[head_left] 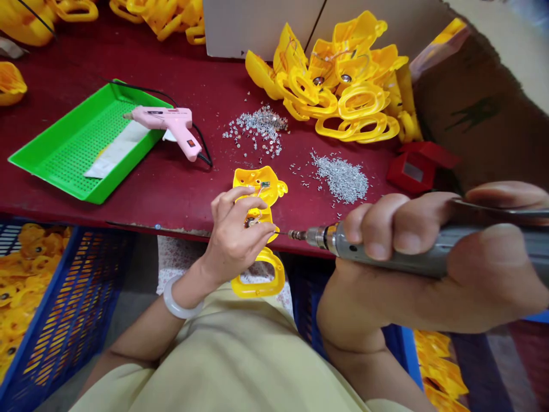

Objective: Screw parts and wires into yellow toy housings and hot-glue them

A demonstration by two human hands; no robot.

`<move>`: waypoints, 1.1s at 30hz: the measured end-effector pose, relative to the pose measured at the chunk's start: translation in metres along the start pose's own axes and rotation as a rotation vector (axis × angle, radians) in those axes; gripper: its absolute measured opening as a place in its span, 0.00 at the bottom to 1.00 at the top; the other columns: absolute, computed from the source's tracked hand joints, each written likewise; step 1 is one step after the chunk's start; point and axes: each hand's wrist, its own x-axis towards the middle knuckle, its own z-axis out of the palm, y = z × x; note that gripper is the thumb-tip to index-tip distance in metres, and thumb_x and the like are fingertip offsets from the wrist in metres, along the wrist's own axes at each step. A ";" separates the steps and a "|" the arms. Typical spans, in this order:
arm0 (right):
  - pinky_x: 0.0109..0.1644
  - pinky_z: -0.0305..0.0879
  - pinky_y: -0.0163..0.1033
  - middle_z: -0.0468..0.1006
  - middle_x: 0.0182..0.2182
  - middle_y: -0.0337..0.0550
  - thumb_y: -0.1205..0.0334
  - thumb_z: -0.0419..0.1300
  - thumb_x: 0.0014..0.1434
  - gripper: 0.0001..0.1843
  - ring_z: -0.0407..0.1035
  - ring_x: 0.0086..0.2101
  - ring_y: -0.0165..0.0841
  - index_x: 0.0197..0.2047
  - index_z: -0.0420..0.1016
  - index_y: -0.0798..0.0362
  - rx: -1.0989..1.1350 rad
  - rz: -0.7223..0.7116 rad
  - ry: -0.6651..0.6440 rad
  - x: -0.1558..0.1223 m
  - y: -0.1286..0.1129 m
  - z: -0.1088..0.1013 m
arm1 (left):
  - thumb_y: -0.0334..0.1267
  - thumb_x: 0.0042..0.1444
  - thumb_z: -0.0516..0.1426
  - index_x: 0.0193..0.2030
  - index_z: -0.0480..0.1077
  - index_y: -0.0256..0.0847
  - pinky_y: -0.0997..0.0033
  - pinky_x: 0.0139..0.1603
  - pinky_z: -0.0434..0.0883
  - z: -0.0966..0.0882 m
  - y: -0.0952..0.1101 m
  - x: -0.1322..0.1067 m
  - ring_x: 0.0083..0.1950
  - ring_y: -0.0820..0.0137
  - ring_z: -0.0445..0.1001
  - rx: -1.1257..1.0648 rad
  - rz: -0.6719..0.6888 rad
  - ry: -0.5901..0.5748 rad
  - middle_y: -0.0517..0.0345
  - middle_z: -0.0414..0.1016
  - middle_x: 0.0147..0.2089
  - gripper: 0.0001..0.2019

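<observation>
My left hand (235,229) is closed over a yellow plastic shell half (259,276), which lies at the table's front edge with its loop handle hanging past it. A small circuit board and a round metal part show inside the shell. My right hand (429,252) is wrapped around a grey electric screwdriver (403,249) lying nearly level. Its thin bit points left, and the tip reaches my left thumb and forefinger. Whether a screw sits at the tip is too small to tell.
Heaps of short screws (341,178) and small metal pieces (261,127) lie on the red table. Behind are piled yellow shells (343,80). A pink glue gun (171,123) rests on a green tray (51,150). A red box (414,169) stands right; a blue crate (92,292) stands lower left.
</observation>
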 end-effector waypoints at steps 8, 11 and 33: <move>0.20 0.61 0.38 0.67 0.18 0.26 0.68 0.63 0.49 0.10 0.59 0.16 0.24 0.37 0.73 0.47 -0.010 -0.034 -0.015 0.000 0.004 -0.002 | 0.33 0.57 0.60 0.33 0.77 0.45 0.51 0.57 0.65 -0.002 0.001 0.000 0.58 0.58 0.65 -0.050 -0.061 -0.023 0.53 0.74 0.46 0.05; 0.20 0.60 0.38 0.68 0.18 0.27 0.65 0.63 0.51 0.08 0.59 0.16 0.25 0.37 0.74 0.49 0.019 -0.035 -0.026 0.001 0.005 -0.002 | 0.32 0.57 0.60 0.33 0.77 0.44 0.51 0.57 0.65 -0.001 0.001 0.001 0.58 0.59 0.65 -0.069 -0.056 -0.015 0.52 0.74 0.46 0.05; 0.21 0.62 0.38 0.67 0.18 0.25 0.60 0.65 0.50 0.06 0.58 0.16 0.24 0.34 0.74 0.45 -0.017 -0.054 0.058 0.012 0.008 -0.004 | 0.38 0.59 0.58 0.50 0.69 0.41 0.52 0.61 0.63 -0.012 -0.009 0.021 0.58 0.59 0.67 -0.048 -0.165 -0.025 0.51 0.76 0.51 0.13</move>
